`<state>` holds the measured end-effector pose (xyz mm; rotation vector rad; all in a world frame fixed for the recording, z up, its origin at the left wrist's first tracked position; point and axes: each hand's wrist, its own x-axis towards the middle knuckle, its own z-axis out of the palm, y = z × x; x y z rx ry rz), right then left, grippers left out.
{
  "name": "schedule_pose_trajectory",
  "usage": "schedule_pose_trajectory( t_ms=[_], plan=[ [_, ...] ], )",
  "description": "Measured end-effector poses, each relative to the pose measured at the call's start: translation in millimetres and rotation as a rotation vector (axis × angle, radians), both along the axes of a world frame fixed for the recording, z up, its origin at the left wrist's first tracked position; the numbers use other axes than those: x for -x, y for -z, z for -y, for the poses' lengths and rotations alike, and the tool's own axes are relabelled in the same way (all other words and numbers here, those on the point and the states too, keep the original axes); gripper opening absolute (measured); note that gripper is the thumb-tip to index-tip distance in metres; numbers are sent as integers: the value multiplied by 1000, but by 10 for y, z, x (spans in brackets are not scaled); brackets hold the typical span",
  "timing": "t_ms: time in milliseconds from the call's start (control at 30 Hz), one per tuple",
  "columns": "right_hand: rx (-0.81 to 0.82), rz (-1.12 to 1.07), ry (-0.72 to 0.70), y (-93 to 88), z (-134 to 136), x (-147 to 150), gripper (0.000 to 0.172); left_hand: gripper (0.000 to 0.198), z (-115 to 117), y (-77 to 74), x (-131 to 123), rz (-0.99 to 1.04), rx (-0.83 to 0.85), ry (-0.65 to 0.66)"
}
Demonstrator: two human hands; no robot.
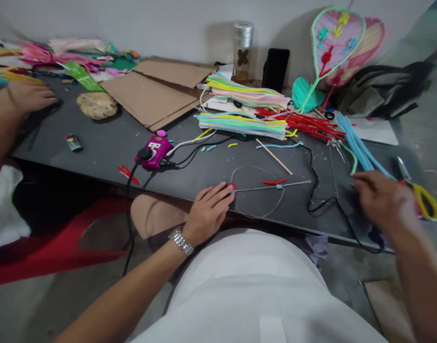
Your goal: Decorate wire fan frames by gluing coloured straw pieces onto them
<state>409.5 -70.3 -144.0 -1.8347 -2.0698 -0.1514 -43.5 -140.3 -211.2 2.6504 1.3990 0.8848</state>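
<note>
My left hand (208, 211), with a metal watch on its wrist, lies on the table edge with its fingers stretched out. Its fingertips touch a small red piece (234, 189) at the left end of a thin wire hoop (258, 216). A straight wire stem (256, 189) crosses the hoop and passes a light-blue wrap (279, 186) on the right. Inside the hoop lies a short red pipe cleaner (274, 182). My right hand (384, 197) is blurred beside the light-blue pipe cleaners (356, 143) and a green pipe cleaner (353, 159); whether its fingers grip anything is unclear.
Yellow-handled scissors (426, 202) lie far right. Bundled pipe cleaners (243, 125), red ones (311, 125), a bottle (243, 52) and a phone (276, 69) stand behind. A purple power socket (154, 151), cables and cardboard (150, 93) are left. Another person's hand (31, 97) rests far left.
</note>
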Motion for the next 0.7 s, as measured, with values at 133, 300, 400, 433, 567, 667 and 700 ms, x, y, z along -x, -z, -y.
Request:
schedule_pose_trajectory(
  t_ms=[133,300,400,433,567,667,700],
  plan=[
    [88,-67,-348,142,151,1175,24,46,14,25,1,-22,38,-17],
    [94,32,-536,190,57,1775,24,47,18,-34,-54,-27,70,-34],
    [120,130,-494,165,-100,1857,22,48,8,-77,-91,-17,72,-51],
    [138,159,-474,159,-150,1870,20,47,6,-84,-100,-15,71,-56],
    [188,253,-454,142,-260,1917,15,39,10,-76,-114,59,65,-65],
    [156,278,-505,125,-250,1963,15,40,22,-55,-115,171,80,-88],
    [138,272,-518,121,-244,1977,14,40,27,-50,-116,191,90,-93]
  ],
)
